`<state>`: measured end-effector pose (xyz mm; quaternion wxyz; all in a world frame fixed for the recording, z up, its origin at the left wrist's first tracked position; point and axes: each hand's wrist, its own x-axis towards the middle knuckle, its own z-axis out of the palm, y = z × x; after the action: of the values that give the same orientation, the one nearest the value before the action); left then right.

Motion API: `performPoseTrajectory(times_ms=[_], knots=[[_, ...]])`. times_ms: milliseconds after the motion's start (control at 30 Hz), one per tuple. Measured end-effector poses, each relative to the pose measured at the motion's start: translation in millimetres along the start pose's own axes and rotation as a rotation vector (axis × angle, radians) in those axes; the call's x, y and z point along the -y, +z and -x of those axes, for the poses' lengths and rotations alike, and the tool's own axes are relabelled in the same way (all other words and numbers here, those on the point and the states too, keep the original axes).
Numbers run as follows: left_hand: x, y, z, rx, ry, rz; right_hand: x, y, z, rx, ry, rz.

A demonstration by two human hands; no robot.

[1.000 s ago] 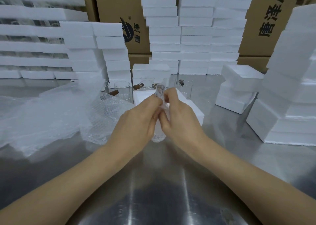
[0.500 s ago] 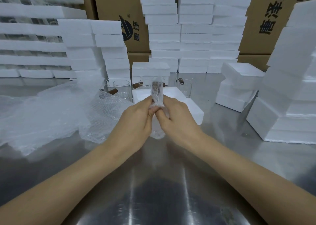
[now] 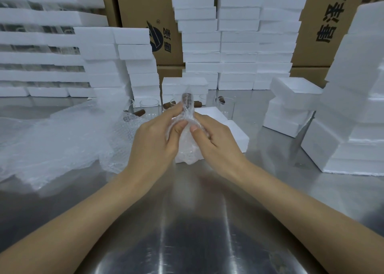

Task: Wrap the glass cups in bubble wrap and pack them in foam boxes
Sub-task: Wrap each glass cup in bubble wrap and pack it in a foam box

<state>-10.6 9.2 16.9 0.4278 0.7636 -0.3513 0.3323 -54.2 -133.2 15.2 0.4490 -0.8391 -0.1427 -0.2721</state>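
Broadly, a steel table (image 3: 187,242) filled the lower view, with brown cardboard cartons (image 3: 137,7) printed in dark characters standing along the back. White foam boxes rose in front of them in three groups: a left stack (image 3: 99,55), a centre stack (image 3: 239,45) and a right stack (image 3: 353,107) that leaned in steps toward the camera. A loose sheet of bubble wrap (image 3: 58,140) lay crumpled over the left part of the table, reaching close to the left wrist. Just behind the hands sat a single foam box (image 3: 234,134), partly hidden by them.

Both forearms came in from the bottom corners and met above the table's middle. The left hand (image 3: 153,140) had its fingers curled round the upper part of a bubble-wrapped bundle (image 3: 187,149), its thumb pressed onto the wrap. The right hand (image 3: 218,142) pinched the same bundle from the other side, thumb in front and fingers behind. The bundle stood roughly upright between them, held in front of the single foam box; whether its foot touched the table could not be told. Something dark brown showed through the wrap near its twisted top.

Farther back, bare glass cups (image 3: 149,107) stood on the table, and small brown pieces (image 3: 138,113) lay among them.
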Motion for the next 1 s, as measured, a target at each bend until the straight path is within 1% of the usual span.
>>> performPoseTrajectory(times_ms=[67,167,233,300,367,467,567,633,700,767,800,833,933,1000], knots=[[0,0,0,-0.042,-0.018,0.012,0,2,0,-0.004,-0.005,0.007],[0,1,0,-0.005,-0.062,0.046,0,2,0,-0.028,0.005,-0.051],[-3,2,1,0.080,-0.132,0.146,-1,1,0,-0.048,0.034,-0.114],[-4,2,2,0.207,-0.185,0.194,0,1,2,-0.053,0.047,-0.162],[-5,2,3,0.291,-0.176,0.213,1,2,4,-0.043,0.009,-0.129],[-11,-2,0,0.221,-0.160,0.305,2,4,4,-0.026,0.030,-0.093],[-12,-5,-4,0.144,-0.141,0.361,4,8,3,-0.009,0.071,-0.157],[-9,-4,-4,0.115,-0.105,0.316,4,11,4,0.002,0.077,-0.156],[-4,-4,-1,0.102,-0.034,0.209,4,12,5,0.031,0.075,-0.057],[-3,-2,2,0.164,0.058,0.060,4,13,6,0.071,0.044,-0.011],[-2,0,3,0.201,0.072,-0.004,5,14,7,0.064,0.048,-0.026],[-2,2,4,0.230,0.046,-0.034,6,14,7,0.038,0.074,-0.058],[-1,3,3,0.281,-0.080,0.017,6,10,4,-0.026,0.212,-0.236],[1,2,2,0.297,-0.116,0.016,4,7,2,-0.032,0.244,-0.235]])
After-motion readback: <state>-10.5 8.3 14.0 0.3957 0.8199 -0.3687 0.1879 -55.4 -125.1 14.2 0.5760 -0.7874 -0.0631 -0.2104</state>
